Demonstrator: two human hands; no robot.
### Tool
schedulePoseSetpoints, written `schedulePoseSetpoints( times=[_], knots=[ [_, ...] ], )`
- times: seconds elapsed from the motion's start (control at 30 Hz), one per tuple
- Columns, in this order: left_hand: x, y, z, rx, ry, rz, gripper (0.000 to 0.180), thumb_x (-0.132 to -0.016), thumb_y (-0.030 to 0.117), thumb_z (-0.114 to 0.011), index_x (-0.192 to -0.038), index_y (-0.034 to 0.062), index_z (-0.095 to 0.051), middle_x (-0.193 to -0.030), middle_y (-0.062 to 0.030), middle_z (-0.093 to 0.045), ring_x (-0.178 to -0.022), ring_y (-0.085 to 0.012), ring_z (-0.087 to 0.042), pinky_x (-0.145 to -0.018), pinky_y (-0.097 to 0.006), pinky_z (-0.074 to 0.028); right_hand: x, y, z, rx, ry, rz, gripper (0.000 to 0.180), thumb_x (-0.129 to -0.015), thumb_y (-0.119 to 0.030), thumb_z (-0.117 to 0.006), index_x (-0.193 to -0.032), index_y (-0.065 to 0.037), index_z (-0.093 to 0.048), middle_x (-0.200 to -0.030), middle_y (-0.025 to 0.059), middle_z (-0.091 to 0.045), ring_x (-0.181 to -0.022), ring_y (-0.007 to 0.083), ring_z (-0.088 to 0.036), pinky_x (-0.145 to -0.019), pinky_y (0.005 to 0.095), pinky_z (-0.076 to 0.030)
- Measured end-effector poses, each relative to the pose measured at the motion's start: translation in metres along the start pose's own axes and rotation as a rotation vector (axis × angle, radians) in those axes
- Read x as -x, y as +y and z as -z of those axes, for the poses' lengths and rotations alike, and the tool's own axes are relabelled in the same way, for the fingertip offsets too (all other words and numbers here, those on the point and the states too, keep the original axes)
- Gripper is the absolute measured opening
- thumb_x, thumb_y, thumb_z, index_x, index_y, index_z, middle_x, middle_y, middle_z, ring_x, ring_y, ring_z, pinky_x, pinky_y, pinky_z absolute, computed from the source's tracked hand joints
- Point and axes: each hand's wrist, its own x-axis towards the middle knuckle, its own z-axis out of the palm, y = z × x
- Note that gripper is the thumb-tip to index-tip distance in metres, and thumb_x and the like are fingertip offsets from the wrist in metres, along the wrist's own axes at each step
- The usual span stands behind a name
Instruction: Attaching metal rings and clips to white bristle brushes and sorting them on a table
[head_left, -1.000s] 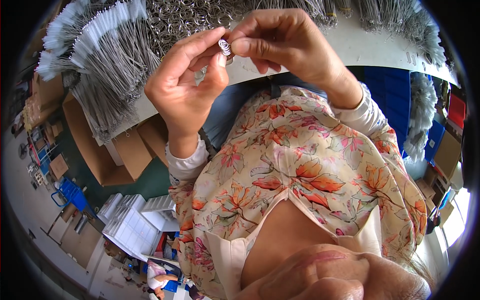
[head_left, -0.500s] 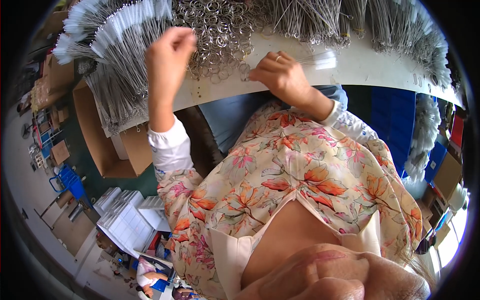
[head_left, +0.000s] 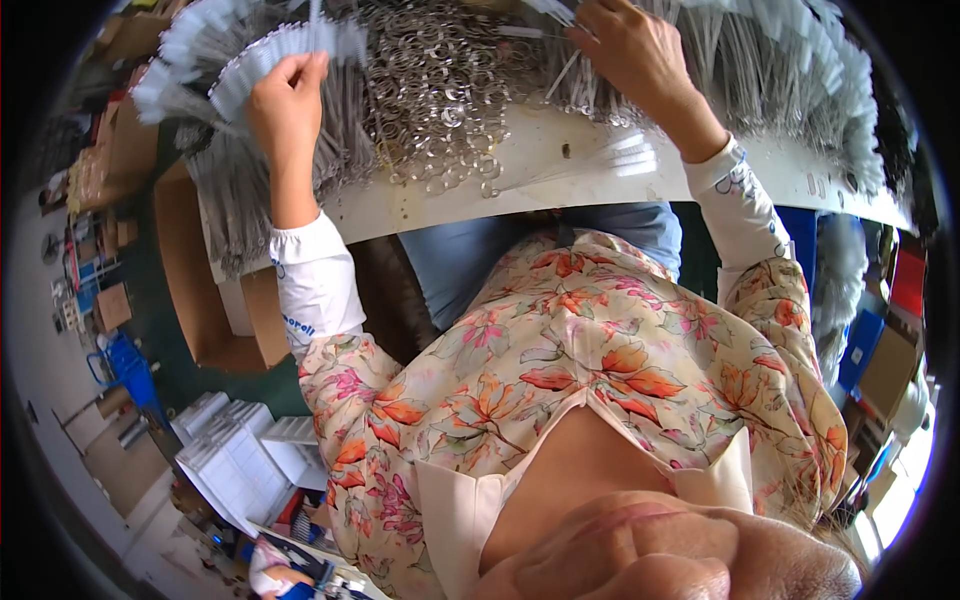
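Note:
My left hand (head_left: 288,92) is raised over the left side of the table, its thumb and fingers pinched on a thin wire brush whose pale bristles (head_left: 317,22) stick up above the fingertips. Farther right, my right hand (head_left: 632,50) reaches to the far bundles, its fingers closed on a white-bristled wire brush (head_left: 548,9); motion blurs its tip. A heap of metal split rings (head_left: 430,95) lies between the hands. Nearer me, a few wire brushes (head_left: 630,155) rest on the table, their wires pointing toward a ring (head_left: 488,188) at the heap's near edge.
Bundled wire brushes (head_left: 240,200) cover the table's left end, and more bundles (head_left: 780,90) fill its far right. The white table edge (head_left: 420,212) runs before my lap. An open cardboard box (head_left: 215,310) stands below left. White crates (head_left: 235,460) are behind it.
My right hand has left the near table edge and reached far to the bundles. My left hand has moved left, off the rings, to the left bundles. Brushes now lie on the table.

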Motion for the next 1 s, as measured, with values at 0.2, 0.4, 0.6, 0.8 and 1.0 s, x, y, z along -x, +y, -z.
schedulePoseSetpoints(
  times=[0.2,0.4,0.6,0.8,1.0],
  knots=[
    [0.004,-0.039,0.069,1.144,0.546,0.057,0.023,-0.091,0.012,-0.05,-0.099,-0.0087,-0.058,-0.081,-0.0157,-0.063,-0.073,-0.024,-0.064,-0.073,-0.04,-0.056,-0.002,0.017,-0.024,-0.337,-0.491,-0.407,0.022,-0.079,-0.03,-0.053,-0.087,-0.015,-0.067,-0.084,0.0098,-0.066,-0.077,0.0307,-0.064,-0.067,0.0411,-0.05],
    [0.028,-0.138,0.092,0.979,0.48,0.4,0.015,-0.084,0.015,-0.061,-0.088,0.0003,-0.063,-0.065,-0.0019,-0.055,-0.046,-0.0047,-0.042,-0.038,-0.021,-0.037,-0.003,0.028,-0.012,-0.581,-0.416,-0.482,0.02,-0.074,-0.026,-0.067,-0.086,-0.01,-0.07,-0.077,0.0074,-0.067,-0.067,0.0203,-0.064,-0.065,0.0316,-0.05],
    [0.031,-0.184,0.051,0.432,0.087,0.638,0.027,-0.075,0.026,-0.073,-0.085,0.0019,-0.065,-0.066,0.0024,-0.052,-0.045,-0.0025,-0.036,-0.036,-0.023,-0.024,-0.011,0.049,-0.008,-0.633,-0.399,-0.64,0.024,-0.072,-0.03,-0.073,-0.085,-0.009,-0.072,-0.071,0.0031,-0.067,-0.064,0.0098,-0.062,-0.064,0.0246,-0.048],
    [0.011,-0.218,0.01,-0.073,-0.293,0.433,0.033,-0.073,0.026,-0.065,-0.094,-0.0001,-0.065,-0.097,-0.0205,-0.064,-0.09,-0.0314,-0.062,-0.078,-0.039,-0.047,-0.022,0.083,0.047,-0.942,0.439,-0.897,0.023,-0.088,-0.021,-0.051,-0.072,-0.004,-0.055,-0.058,-0.0033,-0.042,-0.052,0.0065,-0.04,-0.045,0.0222,-0.03],
    [0.036,-0.223,0.023,0.425,-0.167,0.705,0.02,-0.083,0.016,-0.062,-0.094,-0.0012,-0.062,-0.063,-0.0006,-0.048,-0.038,-0.0056,-0.026,-0.033,-0.025,-0.016,0.078,0.196,0.083,-0.807,0.483,-0.848,0.023,-0.088,-0.022,-0.047,-0.083,-0.003,-0.059,-0.071,0.0031,-0.054,-0.059,0.0113,-0.053,-0.051,0.0267,-0.044]
  ],
)
